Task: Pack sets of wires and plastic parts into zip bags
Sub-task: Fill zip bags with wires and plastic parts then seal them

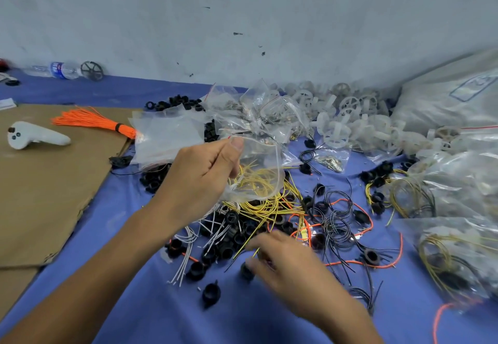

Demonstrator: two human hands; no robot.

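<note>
Two hands mid-frame: the left hand (199, 179) pinches a zip bag (260, 167), the right hand (285, 262) is too blurred to judge, and tangled yellow wires (272, 209) could snag, dragging extras.

I see a clear zip bag (256, 171) held up by the left hand (199, 179), which pinches its top edge. Under the bag lie loose yellow wires (272, 206), tangled over a heap of small black rings (231, 233). White wires (188, 252) stick out on the left and black wires (336, 217) curl on the right. A flat stack of empty bags (167, 138) lies behind.
</note>
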